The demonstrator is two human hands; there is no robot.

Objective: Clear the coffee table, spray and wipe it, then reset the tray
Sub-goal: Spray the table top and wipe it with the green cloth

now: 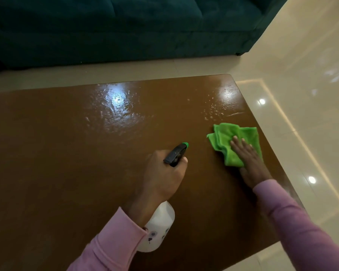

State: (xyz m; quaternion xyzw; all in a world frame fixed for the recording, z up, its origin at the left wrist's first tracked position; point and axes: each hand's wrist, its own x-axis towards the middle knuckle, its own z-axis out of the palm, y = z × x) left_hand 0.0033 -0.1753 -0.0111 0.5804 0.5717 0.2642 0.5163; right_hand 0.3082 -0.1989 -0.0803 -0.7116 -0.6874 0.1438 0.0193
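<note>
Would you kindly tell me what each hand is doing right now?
Left hand: grips the spray bottle.
Right hand: open, fingers flat on the green cloth.

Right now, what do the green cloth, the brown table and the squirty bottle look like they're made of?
The green cloth looks like microfibre: soft, fuzzy folds. The table seems wood or wood-look board with a glossy brown finish; lights reflect off it and droplets bead on top. The bottle looks like cloudy white plastic, with a black plastic trigger head.
</note>
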